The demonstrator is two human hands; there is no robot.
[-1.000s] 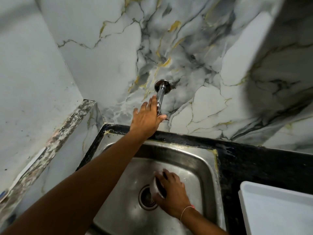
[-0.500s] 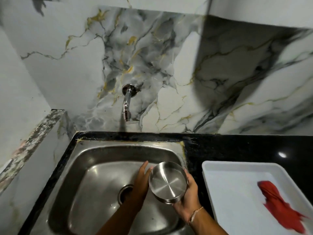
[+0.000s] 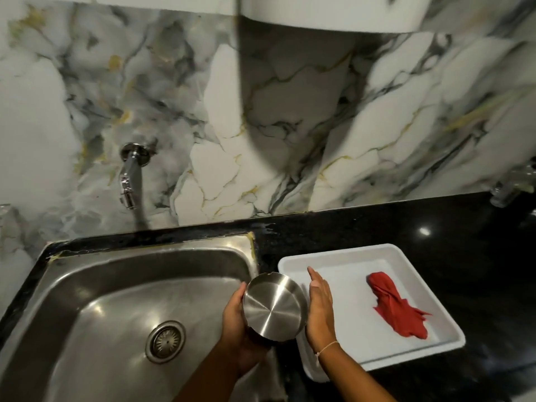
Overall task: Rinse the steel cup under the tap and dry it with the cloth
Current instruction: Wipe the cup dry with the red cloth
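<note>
The steel cup (image 3: 274, 307) is held tilted above the sink's right edge, a round brushed face turned toward me. My left hand (image 3: 236, 323) wraps it from the left and underneath. My right hand (image 3: 320, 306) is flat, fingers straight, right beside the cup's right side over the tray's left rim. The red cloth (image 3: 397, 309) lies crumpled in the white tray (image 3: 333, 250), to the right of my hands. The chrome tap (image 3: 129, 181) sticks out of the marble wall at the back left. No water shows at its spout.
The steel sink (image 3: 95, 291) with its drain (image 3: 165, 340) fills the lower left. A black counter (image 3: 435, 221) carries the tray. A clear glass object (image 3: 504, 192) stands at the far right against the wall.
My left hand left the tap and came down to take the cup. The cup rose out of the sink and moved right. My right hand let go and opened flat beside it.
</note>
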